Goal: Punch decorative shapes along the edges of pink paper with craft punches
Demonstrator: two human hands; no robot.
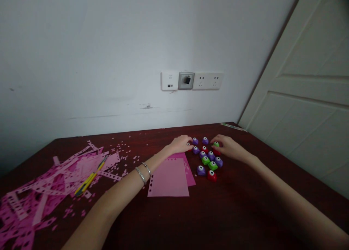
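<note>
My left hand (pixel 181 144) is at the left side of a group of small paper punches, its fingers closed around one punch (pixel 188 144) whose white, dark-centred top shows between thumb and fingers; its body is mostly hidden. On the group's right side, the thumb and fingers of my right hand (pixel 227 146) curl around a green paper punch (pixel 216 144), close to a red punch (pixel 216 152). Between and below the hands stand several purple punches (pixel 201 170), green punches (pixel 213 165) and red punches (pixel 212 175). Pink sheets (pixel 169 179) lie under my left forearm, the top one with holes along its edges.
Punched pink paper strips (pixel 51 181) heap up on the left of the dark red table (pixel 169 224), a yellow utility knife (pixel 91 177) on top. Tiny pink cut-outs are scattered beside them. Behind stands a white wall with sockets (pixel 208 81); a panelled door (pixel 305 97) is at right.
</note>
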